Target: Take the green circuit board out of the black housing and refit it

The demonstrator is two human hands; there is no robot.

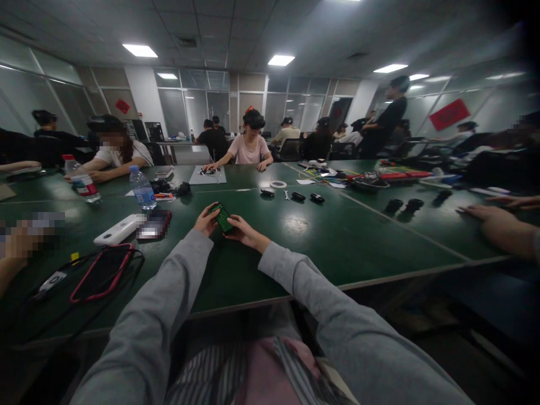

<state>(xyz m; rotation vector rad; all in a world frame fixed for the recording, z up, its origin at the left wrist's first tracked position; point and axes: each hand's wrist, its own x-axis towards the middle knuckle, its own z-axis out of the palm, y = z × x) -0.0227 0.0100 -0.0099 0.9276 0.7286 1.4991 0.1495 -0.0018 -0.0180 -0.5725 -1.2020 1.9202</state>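
On your left, the surface [367,242] carries a red-capped bottle [85,183], a pink-rimmed phone [102,274], a white device [118,229] and a blue-capped bottle [142,189]. Ahead of you, over the surface, your left hand [206,220] and right hand [247,233] grip a small green-faced device [224,219] between them. Further right lie black items [298,196], then a co-worker's hand [498,224].

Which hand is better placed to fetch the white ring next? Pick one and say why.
Probably the right hand: it is nearer the white ring, while the left hand is farther off. Both hold the device, so the left could keep it.
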